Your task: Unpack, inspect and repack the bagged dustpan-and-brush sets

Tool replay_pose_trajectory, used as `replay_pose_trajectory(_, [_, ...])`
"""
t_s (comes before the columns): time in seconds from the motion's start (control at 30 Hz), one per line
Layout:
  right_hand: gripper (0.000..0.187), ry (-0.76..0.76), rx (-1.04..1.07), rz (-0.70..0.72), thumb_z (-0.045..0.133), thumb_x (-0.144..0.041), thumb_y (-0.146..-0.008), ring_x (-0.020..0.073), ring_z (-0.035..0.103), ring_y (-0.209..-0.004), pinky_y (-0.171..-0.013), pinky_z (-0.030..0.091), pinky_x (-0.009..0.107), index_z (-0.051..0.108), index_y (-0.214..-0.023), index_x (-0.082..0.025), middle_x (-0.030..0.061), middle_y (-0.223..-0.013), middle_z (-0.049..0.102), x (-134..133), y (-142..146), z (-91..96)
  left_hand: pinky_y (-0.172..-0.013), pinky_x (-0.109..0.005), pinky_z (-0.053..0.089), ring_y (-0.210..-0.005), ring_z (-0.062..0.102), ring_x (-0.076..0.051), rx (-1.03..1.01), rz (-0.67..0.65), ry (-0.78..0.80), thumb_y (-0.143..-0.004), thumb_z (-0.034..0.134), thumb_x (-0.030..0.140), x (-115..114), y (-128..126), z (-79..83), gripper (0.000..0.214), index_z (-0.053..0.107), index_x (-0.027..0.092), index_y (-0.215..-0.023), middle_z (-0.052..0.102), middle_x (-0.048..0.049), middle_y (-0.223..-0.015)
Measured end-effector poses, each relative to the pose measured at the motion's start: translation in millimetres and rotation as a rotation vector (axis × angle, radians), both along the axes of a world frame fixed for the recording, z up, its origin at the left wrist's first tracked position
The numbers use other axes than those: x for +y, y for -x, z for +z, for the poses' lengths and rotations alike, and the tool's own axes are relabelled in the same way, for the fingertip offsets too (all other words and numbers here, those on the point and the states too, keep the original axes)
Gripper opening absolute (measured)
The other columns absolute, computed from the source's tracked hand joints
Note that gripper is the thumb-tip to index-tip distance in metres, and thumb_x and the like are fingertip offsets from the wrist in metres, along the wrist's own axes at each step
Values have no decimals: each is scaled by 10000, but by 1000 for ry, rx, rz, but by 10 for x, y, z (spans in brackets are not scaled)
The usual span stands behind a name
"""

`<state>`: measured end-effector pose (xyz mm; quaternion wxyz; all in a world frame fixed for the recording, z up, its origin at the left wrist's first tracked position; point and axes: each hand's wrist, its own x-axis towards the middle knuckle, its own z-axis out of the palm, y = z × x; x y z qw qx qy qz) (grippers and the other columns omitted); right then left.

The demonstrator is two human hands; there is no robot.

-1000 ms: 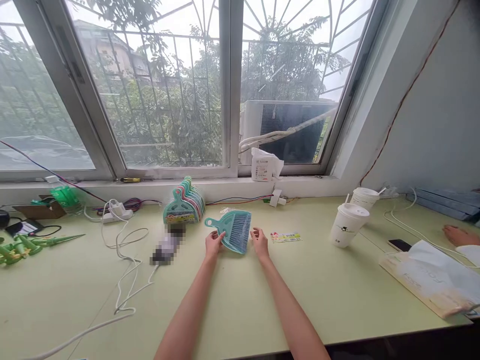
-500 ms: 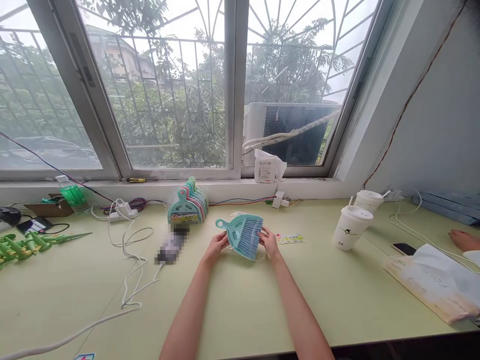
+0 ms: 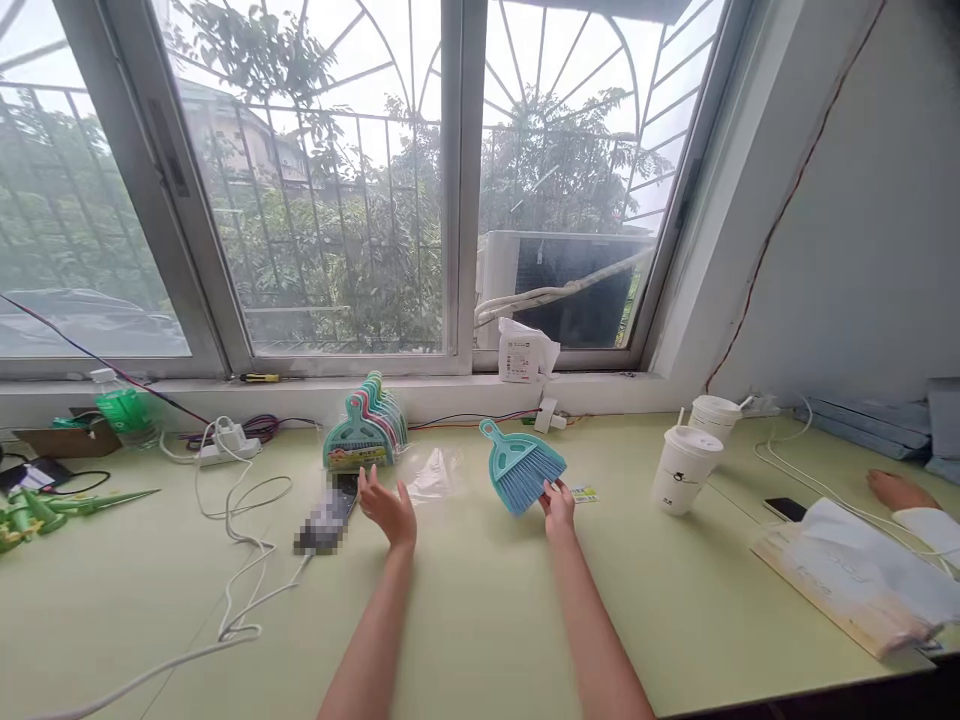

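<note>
My right hand point(image 3: 558, 505) grips a small teal brush-and-dustpan set point(image 3: 519, 470) by its bristle end and holds it lifted above the green table point(image 3: 480, 610), handle pointing up and left. My left hand point(image 3: 388, 507) is open with the palm up and fingers spread; it holds nothing. A clear plastic wrapper point(image 3: 439, 473) lies on the table just right of that hand. Behind it stands a packed stack of coloured mini dustpans point(image 3: 367, 435).
Two lidded paper cups point(image 3: 682, 468) stand at the right, with a phone point(image 3: 787, 509), a paper bag point(image 3: 855, 575) and another person's hand point(image 3: 896, 490) beyond. White cables point(image 3: 244, 560) and a power strip point(image 3: 229, 445) lie at the left, beside green toys point(image 3: 45, 495). A label point(image 3: 583, 493) lies by my right hand.
My right hand has lifted the teal set up and right out of its clear wrapper. My left hand has let go and opened, and the wrapper now lies on the table.
</note>
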<state>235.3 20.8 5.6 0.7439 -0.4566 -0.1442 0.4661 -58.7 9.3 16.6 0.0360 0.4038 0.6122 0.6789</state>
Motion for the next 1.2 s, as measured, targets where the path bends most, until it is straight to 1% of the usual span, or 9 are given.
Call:
replay_pose_trajectory(0.1, [329,-76,43,92,706,-200,-601,139,680,-732,-721,575,270,580,-905,-216,-10,-805,681,-4,217,-6,-1107,-467,302,-1378,343,-274,59,-350,-93,-883,506,427,-85,-358,32,482,443,208,-1308,390,-160,-1457])
replay_pose_trajectory(0.17, [371,-135,13,242,721,-229,-607,156,684,-757,-756,572,299,569,-945,-211,10,-832,691,-35,383,-3,-1009,-429,424,-1251,503,-250,-133,-600,-47,-914,413,492,-100,-610,17,541,357,218,-1378,473,-160,-1389])
replay_pose_trajectory(0.23, [447,-170,-79,390,710,-277,-646,177,684,-793,-790,563,337,542,-1054,-202,41,-888,699,-92,522,20,-920,-420,482,-1112,602,-259,-310,-721,74,-907,365,564,-98,-794,-16,578,394,204,-1359,587,-155,-1251])
replay_pose_trajectory(0.3, [532,-155,-228,348,647,-337,-719,198,671,-866,-812,547,374,461,-1200,-209,76,-1018,684,-166,611,67,-916,-407,479,-1088,610,-269,-373,-700,119,-871,420,597,-110,-878,-45,593,470,194,-1303,628,-138,-1184])
replay_pose_trajectory(0.43, [484,-163,-704,-135,487,-397,-830,231,546,-1137,-984,431,430,405,-1282,-243,108,-1267,558,-322,695,195,-1002,-412,411,-1173,553,-273,-248,-580,87,-878,437,553,-251,-862,-9,557,490,211,-1314,614,-106,-1240])
replay_pose_trajectory(0.63, [185,-288,-1213,90,504,-372,-838,268,487,-1135,-1043,321,436,592,-989,-314,55,-1113,616,-458,889,284,-1042,-386,365,-1222,523,-267,48,-822,72,-911,423,446,-481,-828,127,489,487,260,-1359,568,-68,-1338])
replay_pose_trajectory(0.9, [191,-141,-1573,-71,387,-274,-860,257,489,-928,-880,347,386,539,-747,-243,74,-867,600,-442,623,419,-883,-334,458,-940,619,-224,5,-988,168,-892,409,464,-402,-890,250,455,588,213,-1228,695,-60,-1076])
replay_pose_trajectory(1.07, [207,-130,-1630,-137,366,-248,-871,241,473,-903,-826,326,350,536,-755,-223,70,-854,598,-501,587,506,-734,-303,466,-688,603,-189,171,-885,238,-897,382,318,-440,-967,356,449,529,198,-1304,702,-51,-810])
replay_pose_trajectory(1.2, [233,-89,-1795,-169,361,-224,-885,245,470,-870,-777,294,349,566,-777,-199,90,-836,603,-674,579,634,-726,-291,455,-717,610,-205,280,-901,267,-878,412,263,-493,-975,546,423,564,208,-1269,701,-66,-827])
